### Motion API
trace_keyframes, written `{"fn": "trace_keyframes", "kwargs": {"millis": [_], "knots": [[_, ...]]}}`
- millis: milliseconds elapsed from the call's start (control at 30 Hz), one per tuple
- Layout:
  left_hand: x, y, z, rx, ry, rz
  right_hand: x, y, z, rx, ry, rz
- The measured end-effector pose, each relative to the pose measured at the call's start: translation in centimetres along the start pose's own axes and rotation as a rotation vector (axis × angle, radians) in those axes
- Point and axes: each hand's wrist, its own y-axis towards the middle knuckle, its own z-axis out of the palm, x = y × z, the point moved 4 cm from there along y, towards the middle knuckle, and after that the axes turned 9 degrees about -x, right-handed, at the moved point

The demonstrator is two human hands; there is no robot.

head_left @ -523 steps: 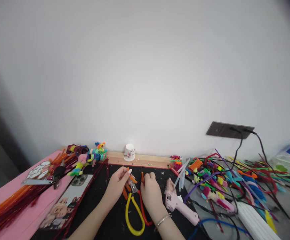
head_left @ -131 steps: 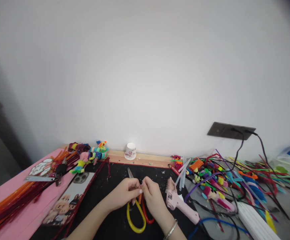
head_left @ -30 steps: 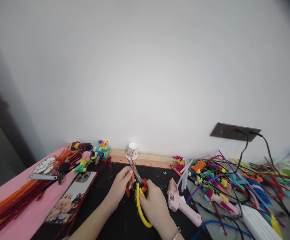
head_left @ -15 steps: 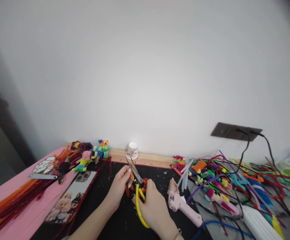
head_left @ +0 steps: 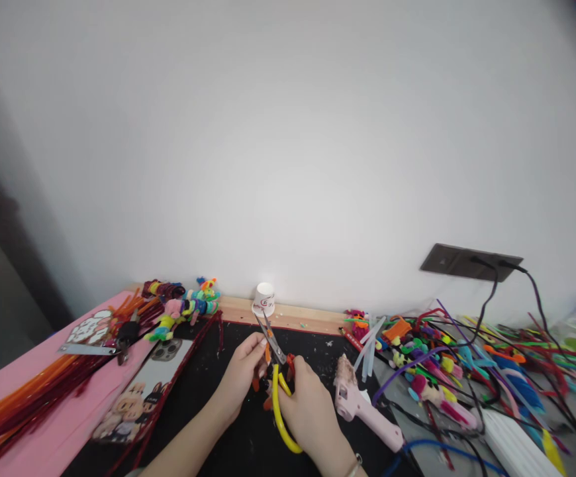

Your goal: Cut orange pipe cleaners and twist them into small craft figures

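Observation:
My right hand (head_left: 308, 404) is wrapped round yellow-handled scissors (head_left: 284, 417), whose blades point up and away, slightly apart. Red fuzzy material shows beside its fingers, partly hidden. My left hand (head_left: 245, 371) pinches a small orange strip (head_left: 268, 352), which lies close against the scissor blades; whether the blades touch it I cannot tell. More dark orange bits show under my left fingertips. Both hands are over a black mat (head_left: 233, 437) dotted with scraps. Just beyond the blade tips stands a white paper cup (head_left: 264, 298).
A pink glue gun (head_left: 362, 407) lies right of my hands, near translucent glue sticks (head_left: 367, 351). Colourful pipe cleaners (head_left: 447, 358) and black cables spread further right. A phone (head_left: 142, 391), orange and dark red strands (head_left: 34, 404) and a fuzzy figure (head_left: 169, 318) lie to the left.
Both hands and the scissors have shifted very slightly to the right in view. The scissor blades look a little closer together. My grips are the same.

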Motion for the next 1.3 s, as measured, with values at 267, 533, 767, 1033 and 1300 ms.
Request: {"fn": "trace_keyframes", "kwargs": {"millis": [267, 533, 767, 1033, 1300], "knots": [[-0.8, 0.0, 0.0, -0.075, 0.051, -0.025, -0.4, 0.1, 0.0, 0.03, 0.038, 0.018], [-0.5, 0.0, -0.2, -0.103, 0.067, -0.056, -0.7, 0.4, 0.9, 0.036, 0.149, 0.024], [-2.0, 0.6, -2.0, -0.275, 0.168, 0.042, -0.9, 0.6, 0.2, -0.033, -0.052, 0.031], [-3.1, 1.4, -3.2, -0.243, 0.889, 0.272, -1.6, 1.1, 0.6, -0.092, -0.08, -0.012], [-3.2, 0.9, -3.3, -0.056, 1.368, 0.113, -2.1, 1.3, 0.6, -0.175, 0.005, -0.061]]}}
